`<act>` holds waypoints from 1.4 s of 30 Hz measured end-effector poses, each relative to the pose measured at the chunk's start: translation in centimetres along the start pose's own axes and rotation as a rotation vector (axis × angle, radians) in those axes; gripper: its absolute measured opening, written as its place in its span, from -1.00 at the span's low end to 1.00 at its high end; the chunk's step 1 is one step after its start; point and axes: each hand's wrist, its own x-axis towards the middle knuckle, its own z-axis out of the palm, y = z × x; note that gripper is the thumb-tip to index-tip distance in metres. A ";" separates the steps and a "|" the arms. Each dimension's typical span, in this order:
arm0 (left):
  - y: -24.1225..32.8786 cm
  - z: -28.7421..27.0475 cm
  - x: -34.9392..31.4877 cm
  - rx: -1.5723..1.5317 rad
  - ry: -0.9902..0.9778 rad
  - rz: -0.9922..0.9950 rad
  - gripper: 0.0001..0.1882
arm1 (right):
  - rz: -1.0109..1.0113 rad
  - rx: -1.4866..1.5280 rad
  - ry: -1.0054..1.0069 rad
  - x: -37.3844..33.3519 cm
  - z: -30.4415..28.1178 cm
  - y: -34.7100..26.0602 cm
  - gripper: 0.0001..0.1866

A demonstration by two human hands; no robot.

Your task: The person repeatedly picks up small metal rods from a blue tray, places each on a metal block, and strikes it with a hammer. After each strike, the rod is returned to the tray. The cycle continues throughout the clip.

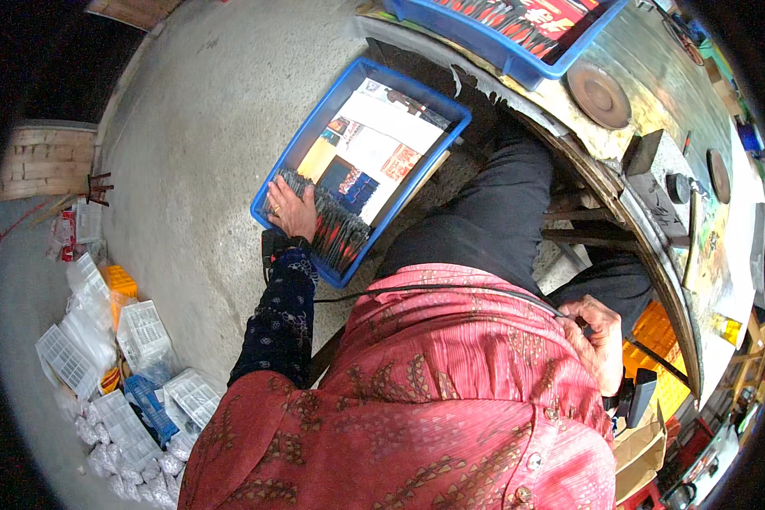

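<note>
On the near left end of a blue plastic bin (388, 228) rests my left hand (292, 209), its fingers laid out flat over a row of thin black-and-red pieces (338, 231). The kind of these pieces is too small to tell. Printed paper and card (382, 136) line the rest of the bin. My right hand (595, 336) is by my lap near the bench edge, with its fingers curled closed. A black cable (450, 287) crosses my red shirt and reaches that hand; what the fingers hold is hidden.
A curved-edged workbench (697, 246) on the right bears another blue bin (527, 64) of similar pieces, a round brown dish (599, 96) and a metal block (661, 183). White baskets (144, 336) and bagged goods (136, 463) lie on the floor at left. An orange crate (654, 340) sits below the bench.
</note>
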 end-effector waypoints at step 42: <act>43.0 -15.4 10.0 -0.002 -0.090 0.873 -0.78 | 0.108 -0.068 0.266 -1.2 -5.6 3.5 -0.86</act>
